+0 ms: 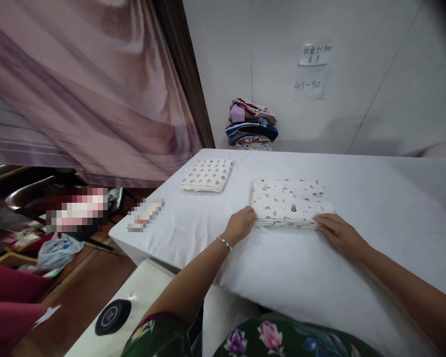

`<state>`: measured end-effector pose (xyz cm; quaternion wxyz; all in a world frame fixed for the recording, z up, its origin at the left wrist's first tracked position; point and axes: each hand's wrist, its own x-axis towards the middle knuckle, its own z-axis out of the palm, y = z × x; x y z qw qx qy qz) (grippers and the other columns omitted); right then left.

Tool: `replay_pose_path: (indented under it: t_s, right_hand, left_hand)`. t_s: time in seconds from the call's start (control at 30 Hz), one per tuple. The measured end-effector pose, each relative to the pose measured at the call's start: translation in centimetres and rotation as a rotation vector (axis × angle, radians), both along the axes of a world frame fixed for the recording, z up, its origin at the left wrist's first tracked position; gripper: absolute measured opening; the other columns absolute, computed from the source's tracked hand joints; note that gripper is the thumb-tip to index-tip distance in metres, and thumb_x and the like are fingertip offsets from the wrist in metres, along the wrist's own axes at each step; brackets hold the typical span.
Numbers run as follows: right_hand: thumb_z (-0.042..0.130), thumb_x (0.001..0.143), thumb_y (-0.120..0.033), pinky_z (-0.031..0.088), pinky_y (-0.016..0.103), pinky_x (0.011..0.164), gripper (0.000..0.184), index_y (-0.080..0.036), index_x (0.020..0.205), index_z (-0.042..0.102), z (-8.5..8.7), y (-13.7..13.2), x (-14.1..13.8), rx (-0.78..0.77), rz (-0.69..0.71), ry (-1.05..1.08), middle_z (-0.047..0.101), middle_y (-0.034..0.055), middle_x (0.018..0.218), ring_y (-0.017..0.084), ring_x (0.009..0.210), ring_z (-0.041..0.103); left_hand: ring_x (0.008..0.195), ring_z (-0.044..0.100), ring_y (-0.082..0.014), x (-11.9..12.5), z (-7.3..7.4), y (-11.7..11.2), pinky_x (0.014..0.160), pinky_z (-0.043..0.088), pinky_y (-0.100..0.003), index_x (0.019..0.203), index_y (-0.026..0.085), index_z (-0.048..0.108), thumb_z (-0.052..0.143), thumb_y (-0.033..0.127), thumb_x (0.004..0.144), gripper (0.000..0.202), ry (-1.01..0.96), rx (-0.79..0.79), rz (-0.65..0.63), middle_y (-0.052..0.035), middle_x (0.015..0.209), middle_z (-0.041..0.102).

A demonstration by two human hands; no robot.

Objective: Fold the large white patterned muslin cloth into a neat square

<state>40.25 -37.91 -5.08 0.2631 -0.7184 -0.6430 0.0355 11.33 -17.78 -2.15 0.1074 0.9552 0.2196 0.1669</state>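
Observation:
A folded white cloth (pixel 288 201) with small dark prints lies flat on the white-covered table (pixel 375 198) in front of me. My left hand (pixel 241 225) grips its near left corner, fingers closed on the edge and a bracelet on the wrist. At the near right corner, my right hand (pixel 340 235) pinches the layered edge, with the thumb partly hidden. Another folded cloth (pixel 208 174), cream with small grey prints, rests farther back on the left, apart from both hands.
Folded textiles (pixel 251 124) are stacked by the back wall, below two paper notes (pixel 314 54). A pink curtain (pixel 107 89) hangs at the left. A blurred-out flat item (pixel 146 214) lies near the table's left edge. A white box with a black round piece (pixel 113 317) stands below.

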Motion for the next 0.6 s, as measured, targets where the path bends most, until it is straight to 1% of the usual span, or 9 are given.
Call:
replay_pose_path:
  t_s: [0.1,0.2,0.3,0.37,0.43,0.5,0.53,0.6]
  right_hand:
    - [0.037,0.089,-0.037,0.046,0.040,0.090,0.034,-0.027,0.116,0.055,0.1,0.1,0.0,0.009,0.018,-0.019,0.054,0.0048,0.120,0.022,0.110,0.050]
    - [0.037,0.089,-0.035,0.043,0.041,0.092,0.034,-0.025,0.115,0.055,0.2,0.1,0.2,0.040,0.030,-0.091,0.056,0.0059,0.119,0.022,0.109,0.050]
    - [0.040,0.088,-0.035,0.039,0.045,0.096,0.035,-0.024,0.119,0.053,0.0,-0.2,0.8,0.089,0.015,-0.146,0.057,0.0064,0.118,0.023,0.108,0.051]
    - [0.043,0.087,-0.037,0.039,0.045,0.097,0.038,-0.024,0.122,0.051,-0.2,-0.8,1.0,0.118,-0.010,-0.118,0.055,0.0071,0.120,0.024,0.112,0.049]
    - [0.045,0.085,-0.040,0.039,0.044,0.098,0.041,-0.025,0.123,0.050,-0.3,-1.4,1.0,0.134,-0.049,-0.030,0.051,0.0075,0.126,0.025,0.117,0.045]
    - [0.047,0.083,-0.043,0.045,0.039,0.092,0.044,-0.026,0.124,0.049,-0.2,-2.0,0.9,0.140,-0.161,0.127,0.046,0.0069,0.131,0.024,0.117,0.045]
    - [0.049,0.082,-0.045,0.049,0.037,0.086,0.045,-0.026,0.123,0.050,0.0,-2.2,0.9,0.139,-0.240,0.231,0.046,0.0067,0.131,0.024,0.113,0.049]
    - [0.051,0.080,-0.048,0.053,0.032,0.070,0.045,-0.025,0.118,0.054,0.5,-2.4,1.0,0.147,-0.410,0.456,0.052,0.0076,0.124,0.022,0.096,0.058]
  left_hand:
    - [0.082,0.056,-0.0104,-0.1,-0.2,-0.1,0.068,0.044,-0.022,0.093,0.022,0.059,0.039,0.023,0.090,0.020,0.000,-0.004,0.001,-0.0004,0.097,0.058]
    - [0.080,0.057,-0.0113,-0.2,-0.2,-0.3,0.066,0.043,-0.023,0.094,0.022,0.059,0.036,0.025,0.091,0.023,0.031,0.039,-0.017,-0.0008,0.095,0.058]
    - [0.079,0.056,-0.0125,-0.4,-0.1,-0.5,0.064,0.043,-0.024,0.096,0.022,0.058,0.039,0.033,0.090,0.022,0.056,0.081,-0.035,-0.0018,0.098,0.057]
    - [0.082,0.056,-0.0139,-0.4,-0.1,-0.6,0.065,0.043,-0.025,0.100,0.022,0.056,0.044,0.035,0.088,0.022,0.078,0.104,-0.032,-0.0032,0.102,0.056]
    - [0.086,0.055,-0.0151,-0.4,-0.1,-0.6,0.066,0.044,-0.025,0.102,0.022,0.054,0.046,0.032,0.087,0.020,0.100,0.123,-0.023,-0.0042,0.104,0.055]
    - [0.089,0.054,-0.0155,-0.2,-0.2,-0.6,0.069,0.044,-0.026,0.102,0.022,0.054,0.046,0.027,0.087,0.018,0.104,0.131,-0.017,-0.0043,0.104,0.055]
    - [0.089,0.054,-0.0154,-0.1,-0.3,-0.6,0.069,0.044,-0.026,0.101,0.022,0.054,0.046,0.026,0.087,0.017,0.097,0.132,-0.013,-0.0041,0.103,0.055]
    - [0.088,0.054,-0.0153,0.0,-0.4,-0.6,0.071,0.045,-0.026,0.099,0.022,0.055,0.045,0.024,0.087,0.016,0.072,0.131,-0.011,-0.0039,0.101,0.055]
